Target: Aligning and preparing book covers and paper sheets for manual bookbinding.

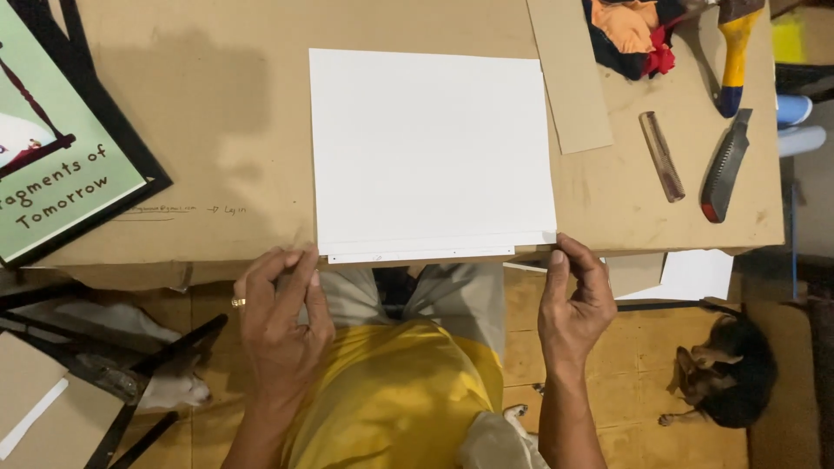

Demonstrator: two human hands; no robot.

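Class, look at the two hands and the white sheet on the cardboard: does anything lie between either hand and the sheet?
Nothing visible does. The left hand and the right hand both rest at the near corners of the white sheet. The utility knife and cardboard strip lie off to the right, apart.

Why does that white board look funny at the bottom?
The white board has a narrow strip along its near edge that sits slightly askew: it stops short of the right corner and sticks out past the cardboard table edge. The left hand and right hand pinch its two bottom corners.
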